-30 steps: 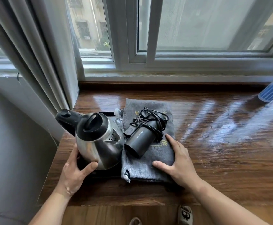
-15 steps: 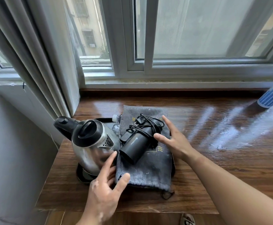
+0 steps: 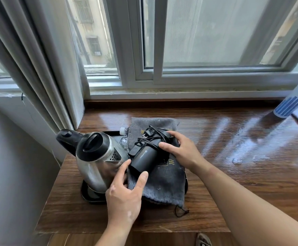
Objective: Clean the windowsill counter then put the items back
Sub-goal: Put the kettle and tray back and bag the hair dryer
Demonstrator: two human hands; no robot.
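Since before — left hand (image 3: 125,194) (apparently pinching) and right hand (image 3: 183,151) now hold the hair dryer (image 3: 146,158).

A grey pleated curtain (image 3: 38,77) hangs at 10 o'clock, its folds falling towards the middle of the view. At 12 o'clock stands a white sliding window frame (image 3: 155,50), and behind its right pane a pale mesh screen (image 3: 206,32) blurs the outside. Through the clear pane at 11 o'clock shows a beige building (image 3: 89,38) with barred windows. A plain grey wall (image 3: 11,174) fills 8 o'clock. At 6 o'clock, on the bottom edge, the toe of a patterned slipper (image 3: 203,240) shows.
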